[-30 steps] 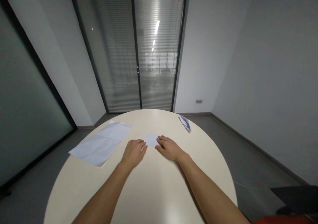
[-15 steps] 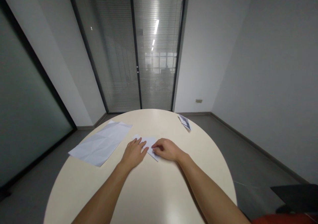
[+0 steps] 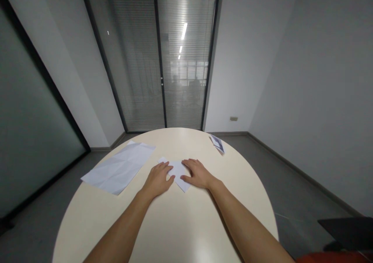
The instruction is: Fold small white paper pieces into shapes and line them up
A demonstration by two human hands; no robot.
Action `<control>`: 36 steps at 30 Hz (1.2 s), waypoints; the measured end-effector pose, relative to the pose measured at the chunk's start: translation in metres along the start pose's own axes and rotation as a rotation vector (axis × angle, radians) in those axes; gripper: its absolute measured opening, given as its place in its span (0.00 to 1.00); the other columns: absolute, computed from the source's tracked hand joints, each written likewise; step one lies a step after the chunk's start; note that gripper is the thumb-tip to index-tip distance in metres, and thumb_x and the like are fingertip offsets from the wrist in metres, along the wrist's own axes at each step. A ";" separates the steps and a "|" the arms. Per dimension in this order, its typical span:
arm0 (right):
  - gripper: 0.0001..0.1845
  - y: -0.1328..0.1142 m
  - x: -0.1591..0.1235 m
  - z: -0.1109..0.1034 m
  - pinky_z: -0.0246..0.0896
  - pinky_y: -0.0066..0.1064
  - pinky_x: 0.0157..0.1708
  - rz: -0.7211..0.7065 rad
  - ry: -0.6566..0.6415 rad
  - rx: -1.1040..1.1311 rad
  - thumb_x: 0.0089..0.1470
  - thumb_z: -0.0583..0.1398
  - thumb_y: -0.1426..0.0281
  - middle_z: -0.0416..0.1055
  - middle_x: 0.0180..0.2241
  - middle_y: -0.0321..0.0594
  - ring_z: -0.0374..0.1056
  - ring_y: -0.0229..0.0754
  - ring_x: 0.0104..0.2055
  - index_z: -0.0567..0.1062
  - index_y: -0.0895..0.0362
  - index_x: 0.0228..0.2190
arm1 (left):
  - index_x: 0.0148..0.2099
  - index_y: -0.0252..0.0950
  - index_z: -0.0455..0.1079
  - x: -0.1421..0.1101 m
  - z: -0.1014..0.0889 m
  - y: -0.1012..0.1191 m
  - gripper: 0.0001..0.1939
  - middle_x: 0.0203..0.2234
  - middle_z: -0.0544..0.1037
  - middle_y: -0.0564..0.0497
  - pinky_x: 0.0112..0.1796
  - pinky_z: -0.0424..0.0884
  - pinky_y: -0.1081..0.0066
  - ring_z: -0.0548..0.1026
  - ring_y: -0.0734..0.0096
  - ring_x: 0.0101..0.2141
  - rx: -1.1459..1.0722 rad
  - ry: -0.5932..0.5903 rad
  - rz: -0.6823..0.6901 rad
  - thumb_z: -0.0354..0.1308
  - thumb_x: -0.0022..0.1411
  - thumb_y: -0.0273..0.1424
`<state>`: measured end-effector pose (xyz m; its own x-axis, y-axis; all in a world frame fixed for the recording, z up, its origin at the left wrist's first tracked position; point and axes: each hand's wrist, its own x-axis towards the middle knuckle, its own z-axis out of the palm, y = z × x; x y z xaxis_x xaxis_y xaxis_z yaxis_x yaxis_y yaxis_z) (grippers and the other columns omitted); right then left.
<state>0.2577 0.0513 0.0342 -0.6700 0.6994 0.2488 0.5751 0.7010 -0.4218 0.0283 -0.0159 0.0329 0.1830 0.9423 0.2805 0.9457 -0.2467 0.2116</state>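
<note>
- Altogether: two hands (left hand [image 3: 159,179], right hand [image 3: 199,174]), one folded paper [image 3: 177,170], one large sheet [image 3: 119,167], one folded scrap [image 3: 217,143], one table [image 3: 175,224].
- Since the preceding frame, the right fingers have uncurled.
- Folded paper: mid-table, partly beneath both hands; corner toward wearer, long axis indeterminable.
- Fingers: spread, grasping nothing.

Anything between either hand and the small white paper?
Nothing visible: the left hand and right hand both touch the small white paper. The large creased sheet lies clear to the left, the folded piece beyond the right hand.
</note>
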 end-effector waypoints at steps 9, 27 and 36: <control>0.39 0.004 0.001 0.002 0.50 0.51 0.64 -0.045 0.043 0.011 0.55 0.64 0.53 0.67 0.61 0.54 0.60 0.57 0.63 0.66 0.59 0.62 | 0.56 0.39 0.76 0.000 -0.001 0.000 0.19 0.59 0.74 0.43 0.61 0.62 0.56 0.70 0.55 0.59 -0.074 -0.002 0.034 0.57 0.66 0.36; 0.14 -0.009 0.004 -0.010 0.63 0.34 0.43 -0.018 0.106 0.100 0.59 0.59 0.69 0.78 0.35 0.43 0.70 0.45 0.39 0.81 0.58 0.43 | 0.52 0.39 0.77 -0.002 -0.013 0.011 0.16 0.54 0.77 0.44 0.58 0.61 0.54 0.72 0.55 0.54 -0.036 -0.030 0.110 0.57 0.66 0.40; 0.15 -0.009 0.004 -0.009 0.61 0.30 0.36 0.005 0.081 0.174 0.60 0.57 0.70 0.80 0.36 0.41 0.71 0.42 0.34 0.83 0.55 0.42 | 0.51 0.40 0.77 -0.004 -0.020 0.016 0.18 0.47 0.77 0.43 0.53 0.66 0.59 0.74 0.55 0.49 0.053 -0.060 0.150 0.58 0.65 0.43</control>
<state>0.2544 0.0486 0.0472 -0.6233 0.7168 0.3126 0.4839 0.6676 -0.5659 0.0370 -0.0277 0.0538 0.3374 0.9079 0.2489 0.9190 -0.3749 0.1217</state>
